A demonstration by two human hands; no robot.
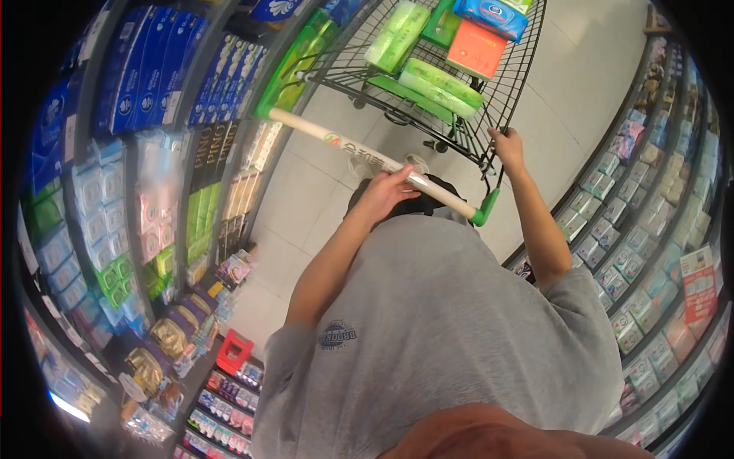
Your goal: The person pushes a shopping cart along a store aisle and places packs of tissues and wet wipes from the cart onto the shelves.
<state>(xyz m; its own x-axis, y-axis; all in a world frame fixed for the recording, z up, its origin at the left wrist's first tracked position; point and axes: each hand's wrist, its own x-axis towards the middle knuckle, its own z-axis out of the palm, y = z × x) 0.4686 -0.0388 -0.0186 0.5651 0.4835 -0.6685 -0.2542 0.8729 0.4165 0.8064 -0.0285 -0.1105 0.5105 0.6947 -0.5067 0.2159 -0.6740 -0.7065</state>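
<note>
My left hand (386, 193) is closed round the pale handlebar (329, 138) of a shopping cart, right of its middle. My right hand (506, 148) grips the black wire side of the shopping cart (517, 99), just ahead of the bar's green end bracket (486, 207). Inside the basket lie a green tissue pack (397, 36), another green pack (441, 86) nearer me, an orange-red pack (476, 50) and a blue pack (491, 17).
Shelves of blue tissue packs (149, 69) and other packaged goods line the left. Along the right runs a long curved shelf (612, 252) of small packs, with a red sign (697, 284). A red basket-like object (234, 350) is at lower left. Pale floor tiles (287, 199) lie between.
</note>
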